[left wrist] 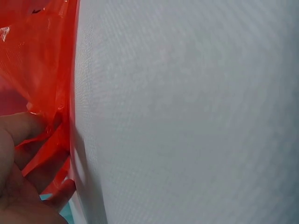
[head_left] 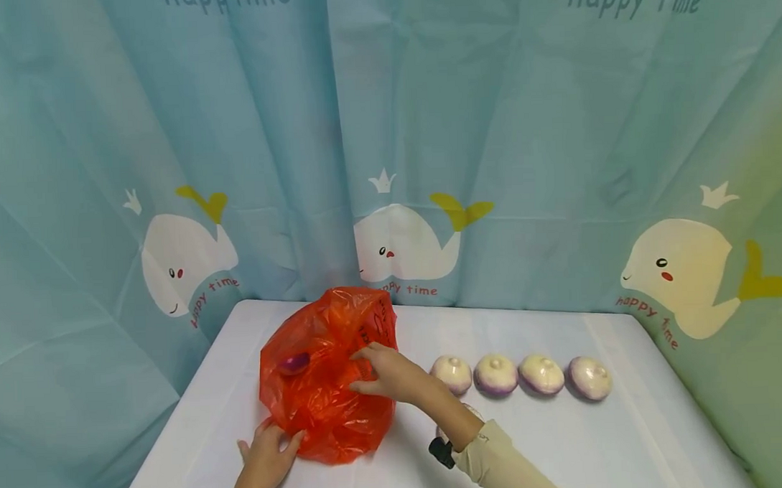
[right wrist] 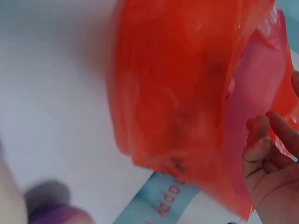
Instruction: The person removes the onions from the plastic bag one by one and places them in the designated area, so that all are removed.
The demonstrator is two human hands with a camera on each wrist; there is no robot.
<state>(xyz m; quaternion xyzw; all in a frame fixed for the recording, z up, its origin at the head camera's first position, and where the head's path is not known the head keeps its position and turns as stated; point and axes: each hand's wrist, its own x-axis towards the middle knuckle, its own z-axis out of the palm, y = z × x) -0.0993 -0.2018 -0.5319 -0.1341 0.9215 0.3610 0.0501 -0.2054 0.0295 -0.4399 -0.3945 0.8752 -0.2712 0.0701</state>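
Note:
A crumpled red plastic bag (head_left: 335, 411) (left wrist: 42, 56) (right wrist: 163, 93) stands at the left part of the white table, its mouth spread. One purple round object (head_left: 294, 364) shows at its left inside. My left hand (head_left: 267, 456) (left wrist: 23, 172) grips the bag's near left edge, plastic between thumb and fingers. Over the bag's right side, my right hand (head_left: 389, 373) (right wrist: 275, 182) has its fingers parted and holds nothing. Four white-and-purple onion-like bulbs (head_left: 495, 374) stand in a row right of the bag; another (head_left: 472, 411) is partly hidden behind my right forearm.
The white table (head_left: 566, 453) reaches a blue curtain (head_left: 522, 124) printed with whales at its back edge. A dark object (head_left: 441, 452) is at my right wrist. In the right wrist view, a purple bulb (right wrist: 60, 215) shows at the lower left.

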